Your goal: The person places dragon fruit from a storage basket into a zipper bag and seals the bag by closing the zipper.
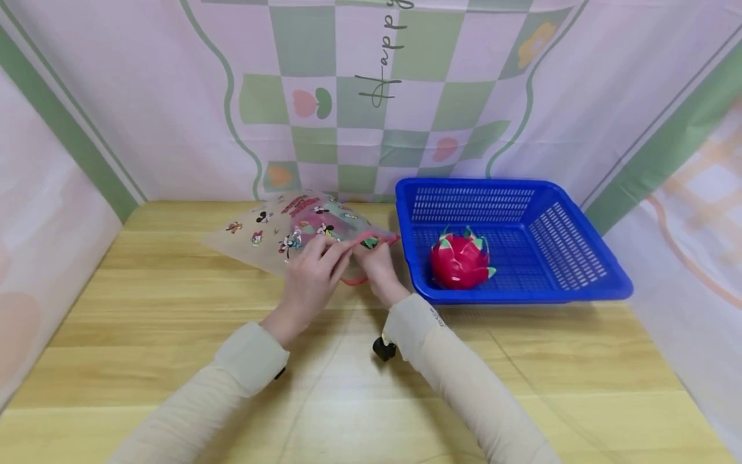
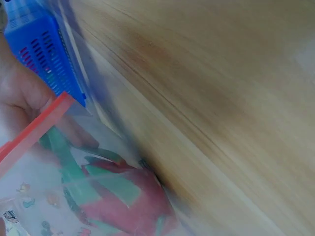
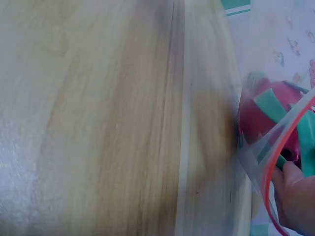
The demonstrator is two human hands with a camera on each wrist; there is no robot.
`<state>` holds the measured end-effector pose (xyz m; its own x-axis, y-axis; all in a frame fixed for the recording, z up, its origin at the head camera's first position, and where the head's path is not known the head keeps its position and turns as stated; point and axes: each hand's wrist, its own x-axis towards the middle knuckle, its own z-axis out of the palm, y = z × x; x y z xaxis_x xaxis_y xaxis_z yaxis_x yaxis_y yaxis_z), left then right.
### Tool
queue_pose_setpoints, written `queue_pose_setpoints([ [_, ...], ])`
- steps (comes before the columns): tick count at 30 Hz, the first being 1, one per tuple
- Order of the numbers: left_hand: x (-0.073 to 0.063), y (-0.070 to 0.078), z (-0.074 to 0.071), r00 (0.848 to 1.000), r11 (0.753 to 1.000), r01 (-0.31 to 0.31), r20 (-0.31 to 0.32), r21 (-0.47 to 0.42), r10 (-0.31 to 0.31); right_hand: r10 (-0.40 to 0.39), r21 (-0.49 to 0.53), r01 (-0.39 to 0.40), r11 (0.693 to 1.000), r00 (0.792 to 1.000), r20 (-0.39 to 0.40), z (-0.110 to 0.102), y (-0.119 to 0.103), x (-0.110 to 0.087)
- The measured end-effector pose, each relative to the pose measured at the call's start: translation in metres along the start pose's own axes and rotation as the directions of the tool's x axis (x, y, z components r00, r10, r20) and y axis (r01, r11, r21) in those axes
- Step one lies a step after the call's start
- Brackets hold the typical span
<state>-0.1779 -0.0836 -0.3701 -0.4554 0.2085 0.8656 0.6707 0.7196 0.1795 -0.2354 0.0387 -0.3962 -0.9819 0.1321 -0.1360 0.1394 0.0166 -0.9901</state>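
Note:
A see-through zip bag [image 1: 246, 245] printed with cartoon figures lies on the table, its red-edged mouth turned to the right. My left hand [image 1: 310, 277] pinches that red edge [image 1: 365, 236] between thumb and fingers. Through the mouth reaches my right hand [image 1: 379, 267], its fingers around the green leaf tips of a red dragon fruit [image 2: 130, 196] inside the bag. The right wrist view shows the same dragon fruit [image 3: 261, 115] behind the clear film, with the right hand [image 3: 298, 196] at its leaves. A second dragon fruit [image 1: 460, 261] sits in a blue basket [image 1: 570, 251].
The blue basket stands close to the right of the bag's mouth, on the wooden table [image 1: 174, 348]. A checked, printed cloth [image 1: 359, 103] hangs behind the table, with more cloth at both sides. A small black object [image 1: 384, 348] shows by the right cuff.

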Motion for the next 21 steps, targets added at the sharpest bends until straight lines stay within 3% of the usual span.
queue_pose_setpoints([
  [4, 0.000, -0.002, 0.001, 1.000, 1.000, 0.019, 0.015, 0.009, -0.019, -0.036, 0.113, 0.034, 0.993, 0.999, 0.015, 0.001, 0.000, 0.001],
  [12, 0.002, -0.002, 0.003, 0.998, 0.999, 0.039, 0.050, 0.020, -0.040, -0.005, 0.174, 0.009, 0.985, 1.000, -0.021, 0.002, 0.001, 0.005],
  [21, 0.005, -0.001, 0.010, 0.998, 0.998, 0.044, 0.044, 0.046, -0.046, -0.048, 0.114, 0.046, 0.992, 0.999, 0.013, 0.000, 0.002, 0.005],
])
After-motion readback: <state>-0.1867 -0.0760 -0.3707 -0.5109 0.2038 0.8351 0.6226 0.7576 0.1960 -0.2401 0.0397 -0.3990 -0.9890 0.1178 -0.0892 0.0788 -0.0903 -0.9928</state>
